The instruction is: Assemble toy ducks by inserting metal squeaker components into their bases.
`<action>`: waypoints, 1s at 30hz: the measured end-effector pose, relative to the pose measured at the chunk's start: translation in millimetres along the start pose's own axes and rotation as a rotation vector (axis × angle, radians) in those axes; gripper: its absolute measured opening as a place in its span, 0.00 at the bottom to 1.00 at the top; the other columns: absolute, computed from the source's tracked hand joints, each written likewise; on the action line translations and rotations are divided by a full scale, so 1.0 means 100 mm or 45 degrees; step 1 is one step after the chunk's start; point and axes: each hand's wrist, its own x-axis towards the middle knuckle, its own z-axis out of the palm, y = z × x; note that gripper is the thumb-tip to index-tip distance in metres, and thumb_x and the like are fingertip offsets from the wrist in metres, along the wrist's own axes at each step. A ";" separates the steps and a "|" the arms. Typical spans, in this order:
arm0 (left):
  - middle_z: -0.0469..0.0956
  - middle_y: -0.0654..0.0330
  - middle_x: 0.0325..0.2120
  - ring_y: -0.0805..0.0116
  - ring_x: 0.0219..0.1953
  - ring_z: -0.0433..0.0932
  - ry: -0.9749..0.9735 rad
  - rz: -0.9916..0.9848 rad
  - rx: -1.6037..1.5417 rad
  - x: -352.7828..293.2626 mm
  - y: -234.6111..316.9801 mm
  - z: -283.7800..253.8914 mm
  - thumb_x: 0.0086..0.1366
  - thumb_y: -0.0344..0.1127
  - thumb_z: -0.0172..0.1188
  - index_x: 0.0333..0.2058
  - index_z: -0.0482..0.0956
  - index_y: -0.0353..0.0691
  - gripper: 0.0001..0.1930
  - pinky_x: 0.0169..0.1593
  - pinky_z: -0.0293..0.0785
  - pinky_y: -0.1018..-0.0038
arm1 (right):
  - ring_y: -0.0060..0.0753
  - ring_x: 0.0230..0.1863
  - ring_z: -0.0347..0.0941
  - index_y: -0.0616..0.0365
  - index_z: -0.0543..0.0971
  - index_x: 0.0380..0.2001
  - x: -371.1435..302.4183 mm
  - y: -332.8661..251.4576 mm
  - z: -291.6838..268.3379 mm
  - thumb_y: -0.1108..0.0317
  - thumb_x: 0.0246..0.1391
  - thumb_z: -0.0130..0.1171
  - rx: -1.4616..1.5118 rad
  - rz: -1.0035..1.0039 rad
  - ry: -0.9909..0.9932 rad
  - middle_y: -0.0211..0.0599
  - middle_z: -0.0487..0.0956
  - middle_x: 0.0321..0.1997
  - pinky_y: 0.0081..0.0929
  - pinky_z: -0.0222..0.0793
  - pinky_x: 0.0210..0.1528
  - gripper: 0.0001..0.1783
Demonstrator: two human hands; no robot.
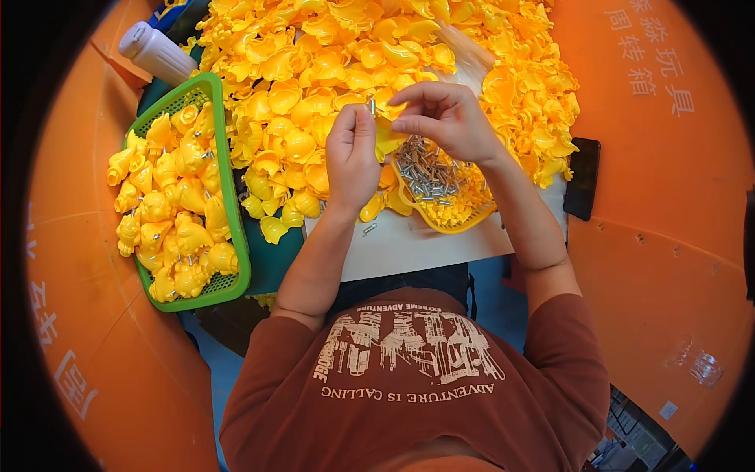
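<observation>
My left hand (353, 161) is closed, thumb on top, around a yellow plastic shell piece (387, 140). A short silver metal pin (372, 105) sticks up at its thumb tip. Just to the right is my right hand (450, 124), with thumb and forefinger apart beside the piece and nothing visible between them. Its other fingers are partly hidden. Below the hands a small yellow basket (452, 228) holds silver pins (432, 182), brown bits and tiny yellow parts. Loose yellow shell pieces (346, 59) are heaped behind both hands.
At the left, a green basket (242, 259) holds several yellow figure-shaped parts (189, 197), some with silver pins. Behind it leans a pale bottle (156, 51). A black phone-like object (583, 179) lies by the right edge. Orange panels (657, 197) flank both sides; a white sheet (393, 256) covers the front.
</observation>
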 end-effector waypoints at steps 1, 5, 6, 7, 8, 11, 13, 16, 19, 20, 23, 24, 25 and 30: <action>0.65 0.69 0.23 0.83 0.22 0.62 0.002 0.003 0.001 0.00 0.01 0.00 0.69 0.36 0.42 0.31 0.67 0.40 0.09 0.26 0.64 0.82 | 0.16 0.29 0.73 0.64 0.76 0.39 0.02 0.03 0.03 0.76 0.47 0.62 0.000 -0.002 -0.003 0.30 0.77 0.27 0.14 0.70 0.35 0.14; 0.73 0.61 0.28 0.72 0.23 0.72 0.113 -0.047 -0.400 0.06 0.05 -0.09 0.69 0.41 0.41 0.39 0.66 0.41 0.11 0.25 0.69 0.76 | 0.17 0.31 0.72 0.64 0.73 0.45 0.20 0.09 0.13 0.75 0.49 0.60 -0.015 -0.080 0.088 0.30 0.77 0.31 0.15 0.70 0.36 0.18; 0.75 0.58 0.30 0.69 0.25 0.75 0.179 -0.078 -0.593 0.11 0.07 -0.14 0.69 0.43 0.40 0.41 0.66 0.41 0.12 0.25 0.70 0.75 | 0.17 0.32 0.72 0.64 0.72 0.47 0.28 0.09 0.13 0.76 0.49 0.60 -0.113 -0.148 0.117 0.29 0.77 0.32 0.15 0.70 0.37 0.20; 0.75 0.56 0.32 0.65 0.26 0.75 0.264 -0.004 -0.601 0.18 0.02 -0.24 0.69 0.45 0.39 0.42 0.65 0.40 0.15 0.27 0.70 0.74 | 0.24 0.35 0.75 0.62 0.74 0.45 0.41 0.17 0.08 0.71 0.50 0.60 -0.286 -0.212 0.203 0.35 0.79 0.34 0.20 0.70 0.38 0.18; 0.75 0.56 0.32 0.65 0.26 0.75 0.272 0.005 -0.599 0.22 0.03 -0.31 0.69 0.45 0.39 0.42 0.65 0.40 0.15 0.27 0.70 0.74 | 0.24 0.35 0.75 0.62 0.74 0.45 0.52 0.20 0.03 0.71 0.50 0.60 -0.282 -0.217 0.194 0.35 0.79 0.34 0.20 0.70 0.38 0.18; 0.74 0.56 0.35 0.63 0.30 0.76 0.450 0.139 -0.679 0.31 0.06 -0.45 0.69 0.44 0.38 0.43 0.65 0.40 0.15 0.29 0.70 0.72 | 0.42 0.42 0.74 0.55 0.78 0.40 0.78 0.21 -0.05 0.58 0.47 0.61 -1.317 -0.108 0.255 0.43 0.78 0.40 0.33 0.70 0.43 0.18; 0.74 0.56 0.35 0.63 0.30 0.76 0.447 0.127 -0.695 0.35 0.04 -0.52 0.69 0.44 0.37 0.42 0.65 0.40 0.15 0.29 0.70 0.71 | 0.43 0.42 0.74 0.55 0.78 0.40 0.91 0.30 0.04 0.58 0.48 0.60 -1.371 -0.185 0.172 0.42 0.79 0.39 0.35 0.70 0.43 0.18; 0.74 0.57 0.34 0.63 0.31 0.76 0.470 0.112 -0.699 0.36 0.05 -0.57 0.69 0.45 0.38 0.42 0.64 0.40 0.15 0.30 0.70 0.71 | 0.42 0.43 0.72 0.54 0.79 0.38 1.04 0.29 0.29 0.58 0.47 0.59 -1.482 -0.317 0.067 0.40 0.79 0.35 0.36 0.69 0.44 0.16; 0.74 0.58 0.33 0.63 0.31 0.75 0.506 0.106 -0.646 0.36 0.05 -0.58 0.69 0.47 0.38 0.41 0.64 0.41 0.15 0.29 0.70 0.71 | 0.39 0.45 0.71 0.54 0.80 0.35 1.15 0.31 0.41 0.59 0.46 0.58 -1.755 -0.065 -0.138 0.40 0.78 0.36 0.34 0.69 0.44 0.14; 0.73 0.58 0.33 0.63 0.31 0.75 0.531 0.097 -0.607 0.35 0.04 -0.59 0.68 0.48 0.39 0.41 0.64 0.41 0.16 0.29 0.70 0.71 | 0.39 0.44 0.71 0.54 0.80 0.33 1.13 0.34 0.41 0.62 0.45 0.58 -1.740 -0.094 -0.132 0.38 0.78 0.38 0.34 0.69 0.44 0.12; 0.73 0.59 0.33 0.65 0.31 0.75 0.538 -0.006 -0.630 0.31 0.17 -0.49 0.66 0.45 0.48 0.41 0.64 0.42 0.13 0.29 0.72 0.71 | 0.40 0.44 0.70 0.55 0.79 0.30 0.87 0.21 0.31 0.69 0.43 0.59 -1.598 -0.487 -0.006 0.36 0.76 0.43 0.33 0.69 0.44 0.08; 0.73 0.59 0.33 0.65 0.31 0.75 0.551 0.001 -0.636 0.29 0.20 -0.45 0.66 0.45 0.48 0.41 0.64 0.42 0.13 0.29 0.72 0.71 | 0.41 0.44 0.70 0.55 0.79 0.29 0.74 0.12 0.31 0.72 0.42 0.59 -1.436 -0.835 0.128 0.36 0.75 0.46 0.32 0.69 0.44 0.07; 0.73 0.59 0.34 0.66 0.31 0.76 0.490 0.007 -0.579 0.29 0.21 -0.38 0.64 0.41 0.52 0.42 0.64 0.41 0.13 0.31 0.73 0.70 | 0.41 0.44 0.70 0.55 0.79 0.29 0.62 0.02 0.29 0.72 0.42 0.59 -1.444 -0.837 0.118 0.36 0.75 0.46 0.32 0.69 0.44 0.07; 0.74 0.58 0.37 0.70 0.37 0.76 0.209 0.192 -0.428 0.22 0.10 -0.26 0.55 0.22 0.60 0.43 0.64 0.37 0.18 0.37 0.77 0.73 | 0.44 0.51 0.69 0.56 0.79 0.31 0.23 -0.09 0.36 0.76 0.39 0.62 -1.433 -0.821 0.107 0.43 0.71 0.52 0.33 0.68 0.48 0.11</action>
